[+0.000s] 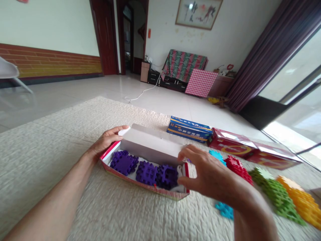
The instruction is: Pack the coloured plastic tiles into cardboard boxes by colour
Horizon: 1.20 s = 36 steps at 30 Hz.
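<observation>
An open red-edged box (147, 189) with a raised white lid (152, 138) lies on the pale textured cover. Inside are several purple interlocking blocks (146, 172) and a white item at the right end. My left hand (106, 140) grips the box's left end, thumb and fingers at the lid's side flap. Over the right end is my right hand (197, 167), its thumb and fingers apart around the edge, with nothing visible between them.
Blue boxes (189, 131) and red boxes (232, 142) stand behind, to the right. Light blue (225, 210), red (238, 167), green (276, 192) and yellow blocks (301, 201) lie at the right. A white cable (142, 92) crosses the floor.
</observation>
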{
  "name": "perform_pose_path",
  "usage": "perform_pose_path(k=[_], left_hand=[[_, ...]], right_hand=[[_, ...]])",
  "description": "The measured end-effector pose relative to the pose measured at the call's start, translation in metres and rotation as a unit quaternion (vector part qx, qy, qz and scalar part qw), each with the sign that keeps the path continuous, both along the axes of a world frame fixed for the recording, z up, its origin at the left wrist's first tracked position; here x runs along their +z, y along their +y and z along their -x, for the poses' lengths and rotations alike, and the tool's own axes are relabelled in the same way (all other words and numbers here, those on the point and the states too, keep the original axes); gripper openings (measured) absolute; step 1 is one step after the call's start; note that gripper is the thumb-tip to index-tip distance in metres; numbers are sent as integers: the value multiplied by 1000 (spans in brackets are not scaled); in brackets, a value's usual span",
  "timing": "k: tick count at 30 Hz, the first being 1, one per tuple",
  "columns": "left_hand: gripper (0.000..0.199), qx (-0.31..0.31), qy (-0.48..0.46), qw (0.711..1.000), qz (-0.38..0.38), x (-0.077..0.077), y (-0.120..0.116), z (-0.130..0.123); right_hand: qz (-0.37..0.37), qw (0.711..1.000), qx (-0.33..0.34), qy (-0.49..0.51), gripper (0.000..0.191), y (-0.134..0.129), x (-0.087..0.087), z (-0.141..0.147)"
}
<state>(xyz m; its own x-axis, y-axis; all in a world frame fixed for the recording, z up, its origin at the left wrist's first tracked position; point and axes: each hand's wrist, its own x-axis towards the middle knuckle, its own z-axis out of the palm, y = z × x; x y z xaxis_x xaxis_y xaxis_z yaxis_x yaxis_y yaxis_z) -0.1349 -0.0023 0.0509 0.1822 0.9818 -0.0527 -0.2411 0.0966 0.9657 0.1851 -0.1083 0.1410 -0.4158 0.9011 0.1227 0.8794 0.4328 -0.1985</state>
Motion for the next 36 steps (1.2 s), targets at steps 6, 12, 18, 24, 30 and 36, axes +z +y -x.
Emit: perform_pose_path(k=[6,12,18,24,30,36], left_hand=[[58,1,8,1000,4,1,-2,0],[61,-8,16,1000,12,-3,1,3],[61,-10,16,1000,11,-4,1,4],[62,-6,9,1000,16,-1,-1,2],[59,-6,13,1000,3,-1,-1,0],[63,8,20,1000,7,1,-1,0]], right_hand=[[-46,986,-161,-15,21,20,7,-47],[54,973,-218,-57,28,53,-32,-66],[98,974,-188,-82,33,71,-68,-70],[94,974,-189,-86,33,77,-84,-71],[82,976,-181,-84,30,78,-88,-76],[26,982,-176,-61,28,67,-76,-79]])
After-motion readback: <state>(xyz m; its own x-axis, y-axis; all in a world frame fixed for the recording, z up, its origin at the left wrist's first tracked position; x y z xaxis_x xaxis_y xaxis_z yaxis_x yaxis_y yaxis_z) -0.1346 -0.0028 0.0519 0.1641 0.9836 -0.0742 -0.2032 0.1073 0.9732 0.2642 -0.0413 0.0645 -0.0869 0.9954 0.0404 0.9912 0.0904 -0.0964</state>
